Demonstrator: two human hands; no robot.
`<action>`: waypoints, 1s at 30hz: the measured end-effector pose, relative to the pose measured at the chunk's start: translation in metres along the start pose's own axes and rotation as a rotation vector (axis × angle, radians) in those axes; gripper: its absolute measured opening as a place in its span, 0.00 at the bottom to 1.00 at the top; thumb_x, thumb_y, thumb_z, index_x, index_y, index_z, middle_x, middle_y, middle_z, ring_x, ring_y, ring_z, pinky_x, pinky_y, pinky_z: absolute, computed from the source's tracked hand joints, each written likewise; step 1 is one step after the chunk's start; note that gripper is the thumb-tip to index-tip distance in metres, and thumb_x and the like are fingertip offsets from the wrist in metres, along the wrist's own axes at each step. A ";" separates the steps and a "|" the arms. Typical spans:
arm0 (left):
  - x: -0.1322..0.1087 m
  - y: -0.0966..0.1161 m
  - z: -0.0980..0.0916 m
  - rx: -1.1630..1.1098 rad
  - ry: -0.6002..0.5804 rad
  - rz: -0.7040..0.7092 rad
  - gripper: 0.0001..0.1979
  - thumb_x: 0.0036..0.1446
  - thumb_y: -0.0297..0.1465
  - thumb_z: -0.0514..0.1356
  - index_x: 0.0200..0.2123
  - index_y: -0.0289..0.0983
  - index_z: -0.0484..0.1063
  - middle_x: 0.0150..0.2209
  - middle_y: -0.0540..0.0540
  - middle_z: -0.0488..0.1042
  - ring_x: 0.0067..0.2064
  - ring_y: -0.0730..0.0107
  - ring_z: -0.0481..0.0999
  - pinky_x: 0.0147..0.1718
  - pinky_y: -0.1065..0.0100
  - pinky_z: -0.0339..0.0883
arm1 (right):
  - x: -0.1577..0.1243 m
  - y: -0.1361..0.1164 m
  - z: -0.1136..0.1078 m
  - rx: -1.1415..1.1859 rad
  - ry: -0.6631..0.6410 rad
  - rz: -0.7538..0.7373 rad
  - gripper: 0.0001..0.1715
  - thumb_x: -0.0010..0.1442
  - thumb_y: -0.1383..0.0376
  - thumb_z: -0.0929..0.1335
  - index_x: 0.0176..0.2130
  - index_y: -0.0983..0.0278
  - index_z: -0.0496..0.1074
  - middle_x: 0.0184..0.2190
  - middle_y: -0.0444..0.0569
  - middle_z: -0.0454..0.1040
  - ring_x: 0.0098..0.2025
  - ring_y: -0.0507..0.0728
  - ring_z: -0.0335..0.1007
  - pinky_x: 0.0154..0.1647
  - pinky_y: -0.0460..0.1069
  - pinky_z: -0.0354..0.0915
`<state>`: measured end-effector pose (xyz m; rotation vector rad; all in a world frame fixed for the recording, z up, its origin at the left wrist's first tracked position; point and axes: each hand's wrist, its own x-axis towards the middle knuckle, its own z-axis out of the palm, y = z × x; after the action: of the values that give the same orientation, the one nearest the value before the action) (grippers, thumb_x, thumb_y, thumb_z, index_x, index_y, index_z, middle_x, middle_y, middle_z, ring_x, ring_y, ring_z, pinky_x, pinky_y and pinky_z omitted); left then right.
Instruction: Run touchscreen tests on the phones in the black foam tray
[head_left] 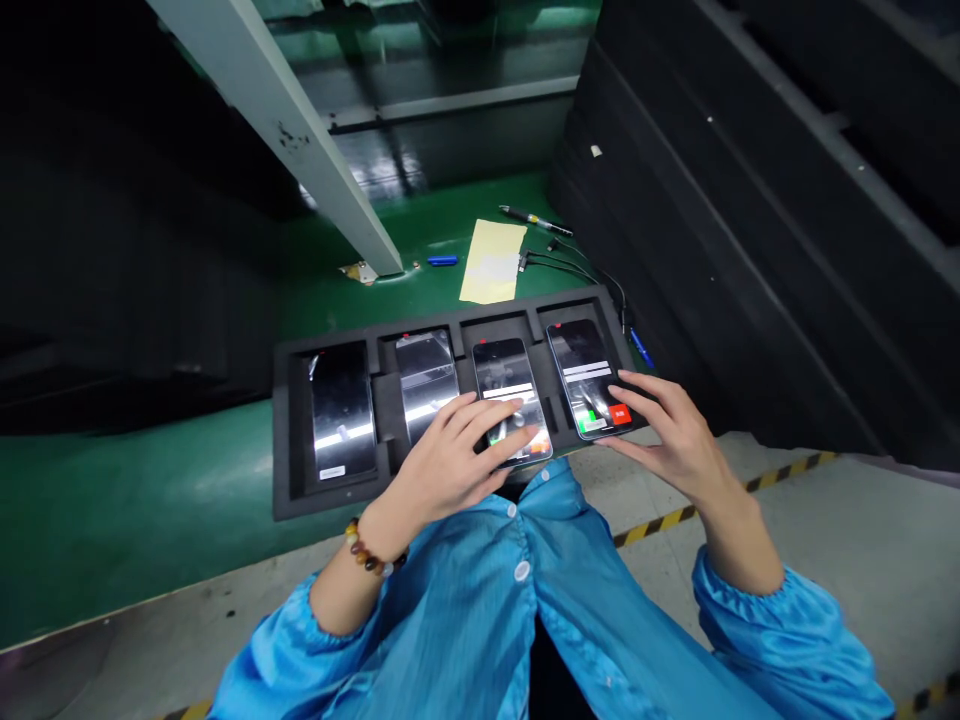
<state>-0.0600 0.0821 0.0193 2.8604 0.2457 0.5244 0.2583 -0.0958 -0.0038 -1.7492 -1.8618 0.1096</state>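
A black foam tray (289,440) lies on the green bench with several phones side by side in its slots. My left hand (450,460) rests flat with its fingers spread over the third phone (504,375), fingertips on the lit screen. My right hand (667,430) is open beside the rightmost phone (581,365), fingertips touching its lower right edge near green and red on-screen buttons. The two left phones (343,410) (426,380) show dark, reflective screens. A beaded bracelet (367,552) sits on my left wrist. Blue smock sleeves cover both arms.
Behind the tray lie a yellow paper slip (493,260), a black pen (534,219), a small blue object (442,260) and black cables (577,268). A grey slanted post (300,130) stands on the bench. Stacked black trays (750,200) rise at the right.
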 end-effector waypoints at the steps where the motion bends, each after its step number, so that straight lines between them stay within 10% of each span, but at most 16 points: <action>1: 0.001 0.000 -0.001 0.009 0.036 0.026 0.31 0.65 0.29 0.67 0.69 0.44 0.69 0.66 0.38 0.77 0.65 0.54 0.77 0.68 0.48 0.70 | 0.002 0.000 -0.002 -0.003 0.028 -0.025 0.45 0.67 0.56 0.79 0.75 0.51 0.63 0.66 0.60 0.74 0.64 0.71 0.76 0.61 0.69 0.78; 12: 0.009 -0.002 -0.003 0.029 0.277 0.082 0.26 0.62 0.29 0.72 0.61 0.46 0.72 0.57 0.42 0.83 0.58 0.60 0.81 0.62 0.52 0.75 | 0.036 -0.049 0.014 -0.013 0.011 0.330 0.47 0.70 0.48 0.73 0.77 0.58 0.55 0.69 0.65 0.65 0.70 0.75 0.65 0.68 0.72 0.71; 18: 0.010 -0.010 -0.009 0.001 0.365 0.004 0.35 0.59 0.32 0.75 0.66 0.48 0.68 0.61 0.39 0.79 0.60 0.55 0.79 0.62 0.47 0.75 | 0.075 -0.066 0.023 -0.216 -0.178 0.511 0.39 0.70 0.53 0.70 0.72 0.64 0.59 0.63 0.69 0.63 0.63 0.80 0.67 0.48 0.70 0.79; 30: 0.015 -0.011 -0.014 -0.039 0.399 -0.085 0.39 0.59 0.34 0.74 0.70 0.53 0.65 0.64 0.40 0.76 0.63 0.50 0.77 0.63 0.44 0.71 | 0.103 -0.045 0.014 -0.198 -0.139 0.449 0.35 0.60 0.55 0.77 0.61 0.60 0.67 0.52 0.61 0.66 0.51 0.75 0.75 0.39 0.63 0.78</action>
<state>-0.0525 0.0980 0.0344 2.6689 0.4146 1.0663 0.2147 -0.0013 0.0396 -2.3288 -1.5823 0.2306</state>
